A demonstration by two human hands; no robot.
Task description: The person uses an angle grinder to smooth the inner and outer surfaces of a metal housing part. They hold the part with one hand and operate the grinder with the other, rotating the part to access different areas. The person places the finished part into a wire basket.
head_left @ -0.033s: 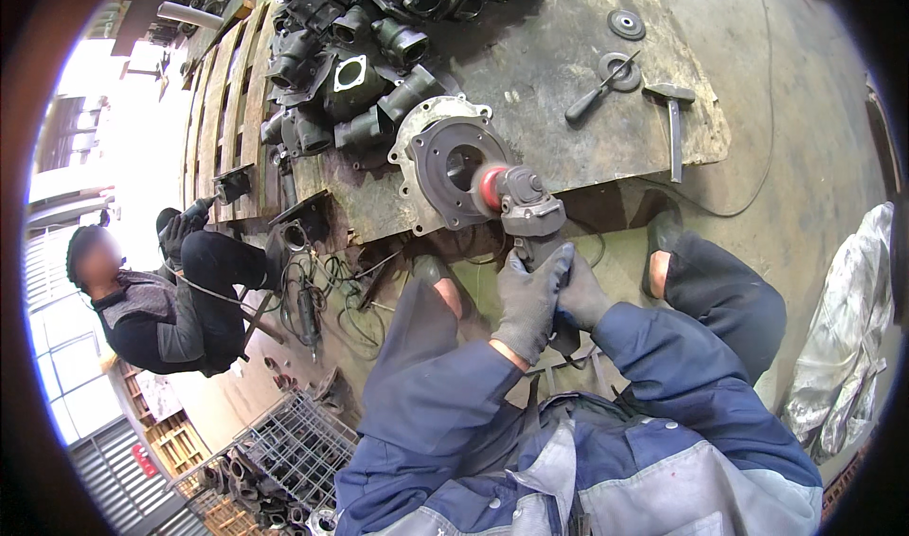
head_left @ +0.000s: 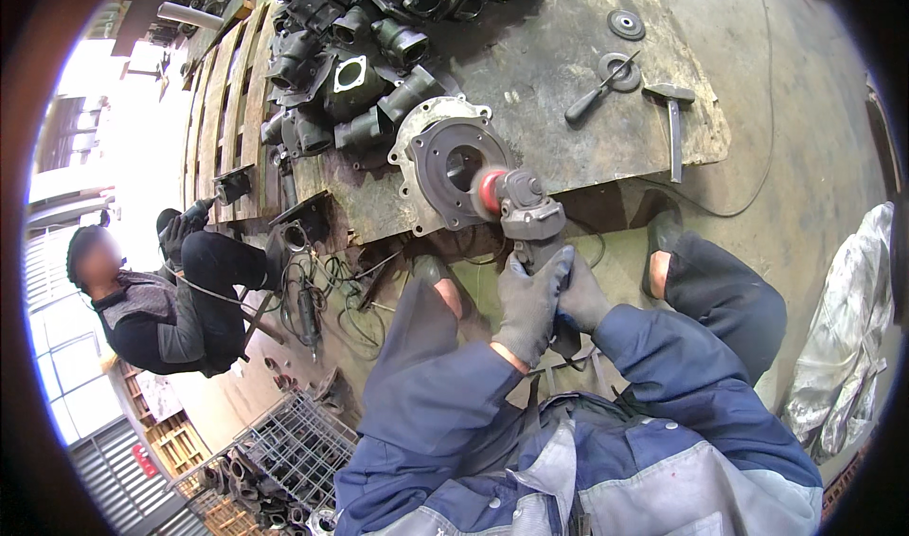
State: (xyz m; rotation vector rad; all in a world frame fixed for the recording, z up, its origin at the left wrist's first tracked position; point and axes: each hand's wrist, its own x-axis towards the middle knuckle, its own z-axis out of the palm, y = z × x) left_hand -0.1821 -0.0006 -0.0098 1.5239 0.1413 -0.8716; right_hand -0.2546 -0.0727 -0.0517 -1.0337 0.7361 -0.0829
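An angle grinder (head_left: 532,216) with a red disc backing is gripped in both my grey-gloved hands. My left hand (head_left: 526,304) wraps around its dark body, and my right hand (head_left: 583,294) closes on the same body from the other side. The blurred disc (head_left: 490,191) meets the near right rim of a dark round metal flange (head_left: 438,162) with a central hole. Under that flange lies a lighter plate with bolt lugs (head_left: 409,187), at the edge of the worn work board (head_left: 559,72). Parts of the grinder's handle are hidden by my gloves.
Black pipe-like castings (head_left: 360,86) are heaped left of the flange. A hammer (head_left: 673,124), a dark-handled tool (head_left: 587,107) and a disc (head_left: 626,25) lie at the right. Cables (head_left: 350,280) trail below the board. A co-worker (head_left: 161,309) crouches at the left, near a wire basket (head_left: 294,446).
The grinder's head has shifted very slightly toward me along the flange rim. Both hands keep the same grip.
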